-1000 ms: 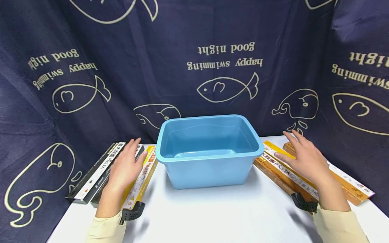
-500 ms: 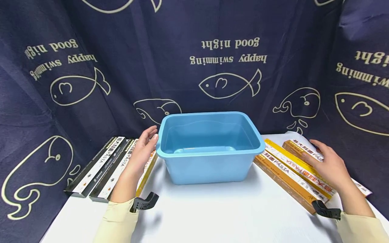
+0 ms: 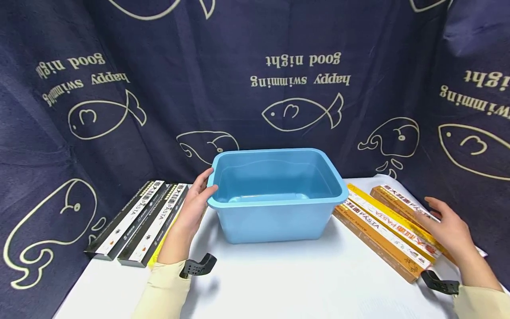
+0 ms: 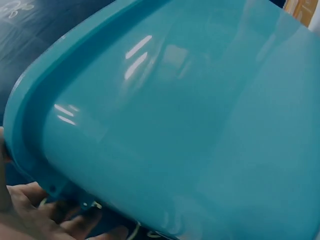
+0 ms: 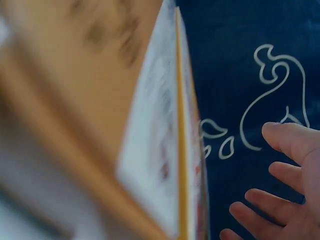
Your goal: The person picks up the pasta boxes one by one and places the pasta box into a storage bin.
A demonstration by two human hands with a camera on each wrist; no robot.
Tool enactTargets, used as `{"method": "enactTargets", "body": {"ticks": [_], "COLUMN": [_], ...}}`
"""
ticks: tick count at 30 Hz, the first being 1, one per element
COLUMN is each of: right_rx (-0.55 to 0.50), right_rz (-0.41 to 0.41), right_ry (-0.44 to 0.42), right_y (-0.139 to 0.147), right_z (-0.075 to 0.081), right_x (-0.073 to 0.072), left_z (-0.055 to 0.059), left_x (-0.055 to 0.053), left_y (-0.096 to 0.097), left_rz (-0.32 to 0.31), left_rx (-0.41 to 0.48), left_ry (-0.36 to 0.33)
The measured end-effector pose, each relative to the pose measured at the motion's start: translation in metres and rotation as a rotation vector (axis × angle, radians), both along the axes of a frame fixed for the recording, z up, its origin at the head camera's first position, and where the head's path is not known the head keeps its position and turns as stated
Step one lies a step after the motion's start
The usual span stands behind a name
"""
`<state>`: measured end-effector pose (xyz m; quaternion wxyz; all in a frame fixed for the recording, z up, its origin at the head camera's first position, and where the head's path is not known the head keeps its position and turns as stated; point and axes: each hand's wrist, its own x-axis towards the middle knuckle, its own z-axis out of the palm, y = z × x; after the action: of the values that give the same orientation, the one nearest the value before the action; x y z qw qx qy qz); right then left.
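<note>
A light blue plastic tub (image 3: 275, 223) stands in the middle of the white table. My left hand (image 3: 193, 204) holds its left rim, thumb over the edge; in the left wrist view, bent fingers (image 4: 82, 222) lie under the rim, partly cut off by the frame. To the right, my right hand (image 3: 452, 228) hovers over long pasta boxes with its fingers apart, holding nothing. Below it are a brown box (image 3: 382, 241), a yellow-and-white box (image 3: 394, 221) and another brown box (image 3: 398, 199), partly covered by the hand.
Two black-and-white pasta boxes (image 3: 127, 217) (image 3: 155, 226) lie at the left. A yellow box (image 3: 163, 243) beside them is mostly behind my left forearm. Dark blue cloth (image 3: 303, 40) with fish drawings hangs behind the table and along both sides.
My left hand has moved right, from above the left boxes to the tub's rim. My right hand has shifted right and nearer to me over the boxes. The tub stays in place.
</note>
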<state>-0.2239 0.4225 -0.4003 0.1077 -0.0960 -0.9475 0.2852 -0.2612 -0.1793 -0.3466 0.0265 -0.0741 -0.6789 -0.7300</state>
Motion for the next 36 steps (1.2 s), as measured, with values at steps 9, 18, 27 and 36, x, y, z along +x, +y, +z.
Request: {"method": "enactTargets", "body": {"ticks": [9,18,27,36], "right_rx": [0.118,0.167,0.164,0.142], "right_rz": [-0.083,-0.144,-0.207,-0.2], "right_ry": [-0.002,-0.046,-0.11,-0.113], "right_y": [0.02,0.033,0.05,0.061], "right_z": [-0.021,-0.03,-0.039,-0.051], "right_x": [0.001,0.003,0.017,0.022], "left_z": [-0.009,-0.009,-0.016,-0.013], "left_x": [0.001,-0.001,-0.003,-0.003], "left_y": [0.002,0.0,0.006,0.006], "left_rz": [-0.023,-0.025,-0.033,-0.033], "left_rx": [0.043,0.018,0.005,-0.002], "left_ry": [-0.004,0.003,-0.015,0.017]}}
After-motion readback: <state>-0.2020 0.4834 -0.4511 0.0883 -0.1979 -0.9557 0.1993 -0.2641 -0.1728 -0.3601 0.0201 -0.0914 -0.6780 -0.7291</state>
